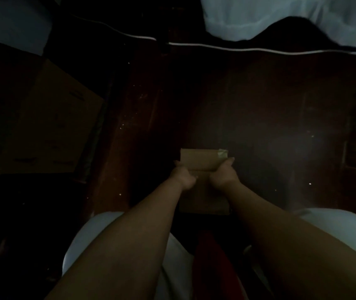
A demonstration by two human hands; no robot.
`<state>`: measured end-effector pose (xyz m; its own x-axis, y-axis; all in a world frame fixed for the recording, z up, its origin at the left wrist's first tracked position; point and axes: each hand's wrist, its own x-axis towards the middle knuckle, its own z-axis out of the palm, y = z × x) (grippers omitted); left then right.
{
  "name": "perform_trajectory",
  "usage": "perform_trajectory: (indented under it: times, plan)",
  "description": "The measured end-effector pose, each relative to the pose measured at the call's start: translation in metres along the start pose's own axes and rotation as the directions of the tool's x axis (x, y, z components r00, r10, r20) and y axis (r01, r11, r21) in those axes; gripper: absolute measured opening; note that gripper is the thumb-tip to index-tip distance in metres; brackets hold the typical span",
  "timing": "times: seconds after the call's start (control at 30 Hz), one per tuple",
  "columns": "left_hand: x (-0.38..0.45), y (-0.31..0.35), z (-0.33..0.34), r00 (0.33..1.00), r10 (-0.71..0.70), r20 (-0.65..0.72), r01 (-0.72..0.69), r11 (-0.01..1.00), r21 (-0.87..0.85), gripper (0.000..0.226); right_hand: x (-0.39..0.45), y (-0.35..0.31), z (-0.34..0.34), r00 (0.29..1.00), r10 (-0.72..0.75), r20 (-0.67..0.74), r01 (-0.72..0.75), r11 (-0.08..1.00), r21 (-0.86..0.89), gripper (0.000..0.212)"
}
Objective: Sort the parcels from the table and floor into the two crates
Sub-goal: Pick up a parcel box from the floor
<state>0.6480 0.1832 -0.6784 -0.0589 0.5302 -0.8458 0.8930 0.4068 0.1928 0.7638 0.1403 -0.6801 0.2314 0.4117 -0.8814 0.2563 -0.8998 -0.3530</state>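
Dim room, dark wooden floor (259, 118), white cable (237, 49) running across the far side, pale fabric (281, 16) beyond it. Large cardboard box (43, 118) off to the left, too dark to tell whether crate or parcel. No second crate visible.

Small brown parcel (201, 160) held low over the floor, straight ahead, strip of tape at its far right corner. Left hand (183, 177) and right hand (223, 175) each curled round a side edge near the closer end, thumbs on top; grip pinching the parcel from both sides, not spread. Lower part of the parcel lost in shadow between the forearms.

Risks, as judgement: poor light likely to hide the crate rims and any label, so easy to sort into the wrong crate or miss the opening. Grip set on the near end only, so far end apt to sag or slip if swung quickly. Cable across the floor a possible snag or trip when stepping forward.
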Motion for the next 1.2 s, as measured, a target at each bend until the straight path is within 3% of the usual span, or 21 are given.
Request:
perform_trajectory:
  times: [0.27, 0.6, 0.7, 0.77, 0.9, 1.0, 1.07, 1.2]
  plan:
    - [-0.067, 0.032, -0.065, 0.984, 0.168, -0.059, -0.173, 0.979, -0.111, 0.065, -0.071, -0.044, -0.044, 0.975, -0.148, -0.165, 0.153, 0.988, 0.016, 0.065]
    - [-0.287, 0.101, -0.195, 0.914, 0.364, -0.181, -0.386, 0.917, -0.101, 0.067, -0.296, -0.135, -0.150, 0.916, -0.272, -0.295, 0.302, 0.951, 0.060, 0.058]
    - [-0.359, 0.117, -0.232, 0.889, 0.403, -0.220, -0.443, 0.877, -0.184, 0.063, -0.371, -0.161, -0.185, 0.874, -0.282, -0.396, 0.360, 0.923, 0.137, 0.050]
    - [-0.405, 0.128, -0.255, 0.879, 0.405, -0.253, -0.470, 0.829, -0.302, 0.060, -0.417, -0.178, -0.209, 0.842, -0.250, -0.479, 0.399, 0.885, 0.240, 0.049]
    - [-0.485, 0.148, -0.299, 0.890, 0.352, -0.289, -0.451, 0.767, -0.457, 0.076, -0.499, -0.214, -0.246, 0.804, -0.196, -0.561, 0.452, 0.815, 0.362, 0.054]
    - [-0.531, 0.163, -0.334, 0.902, 0.286, -0.322, -0.415, 0.780, -0.468, 0.085, -0.541, -0.242, -0.267, 0.776, -0.222, -0.591, 0.489, 0.803, 0.341, 0.033]
    - [-0.555, 0.170, -0.355, 0.872, 0.318, -0.371, -0.464, 0.779, -0.421, 0.067, -0.564, -0.256, -0.276, 0.770, -0.261, -0.582, 0.515, 0.793, 0.326, 0.021]
    - [-0.590, 0.174, -0.380, 0.745, 0.484, -0.458, -0.636, 0.723, -0.271, 0.049, -0.601, -0.274, -0.288, 0.748, -0.357, -0.560, 0.608, 0.706, 0.362, 0.036]
